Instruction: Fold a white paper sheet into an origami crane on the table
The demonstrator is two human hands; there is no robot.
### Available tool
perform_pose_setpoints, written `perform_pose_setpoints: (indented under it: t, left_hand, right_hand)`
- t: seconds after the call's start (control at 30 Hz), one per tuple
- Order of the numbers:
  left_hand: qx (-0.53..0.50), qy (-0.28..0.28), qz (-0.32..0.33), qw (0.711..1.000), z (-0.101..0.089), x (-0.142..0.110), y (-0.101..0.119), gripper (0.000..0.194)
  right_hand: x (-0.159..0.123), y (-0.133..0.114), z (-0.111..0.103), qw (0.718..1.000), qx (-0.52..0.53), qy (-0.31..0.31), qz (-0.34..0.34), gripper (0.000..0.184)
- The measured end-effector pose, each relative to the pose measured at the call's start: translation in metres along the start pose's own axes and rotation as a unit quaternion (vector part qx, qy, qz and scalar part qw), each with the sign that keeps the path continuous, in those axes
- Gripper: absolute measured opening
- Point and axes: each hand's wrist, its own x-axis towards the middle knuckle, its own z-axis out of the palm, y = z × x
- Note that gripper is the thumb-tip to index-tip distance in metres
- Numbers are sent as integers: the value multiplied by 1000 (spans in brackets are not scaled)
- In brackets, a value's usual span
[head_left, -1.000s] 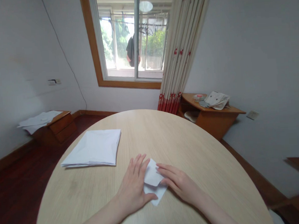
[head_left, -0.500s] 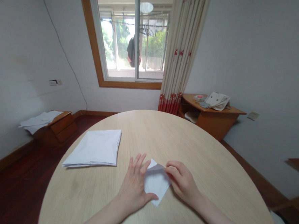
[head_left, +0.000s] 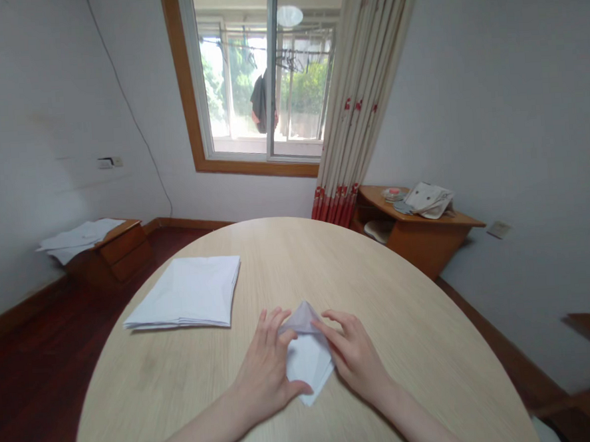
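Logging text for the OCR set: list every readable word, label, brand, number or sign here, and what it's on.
No readable text anywhere in view.
Folded paper between the hands: no writing visible.
Paper stack: no writing visible.
Curtain: red pattern, no lettering I can make out.
Cloth item on the corner cabinet: dark marks, too small to read.

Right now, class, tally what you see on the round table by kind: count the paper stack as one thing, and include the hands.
Paper stack: 1
Folded paper: 1
Hands (left hand, right hand): 2
Total: 4
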Motion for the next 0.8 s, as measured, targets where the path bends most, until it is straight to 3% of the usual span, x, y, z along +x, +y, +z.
perform_pose_setpoints:
  t: [0.3,0.67,0.8]
  left_hand:
    - [-24,-21,-57,998,-1,4,2,76]
    - [-2,-29,-92,995,-4,8,5,79]
    - [12,-30,-97,995,-3,6,3,89]
  right_hand:
    - [2,0,-1,998,50,-36,25,44]
    - [-1,0,1,995,83,-32,42,42]
    - [-1,0,2,995,86,-31,50,42]
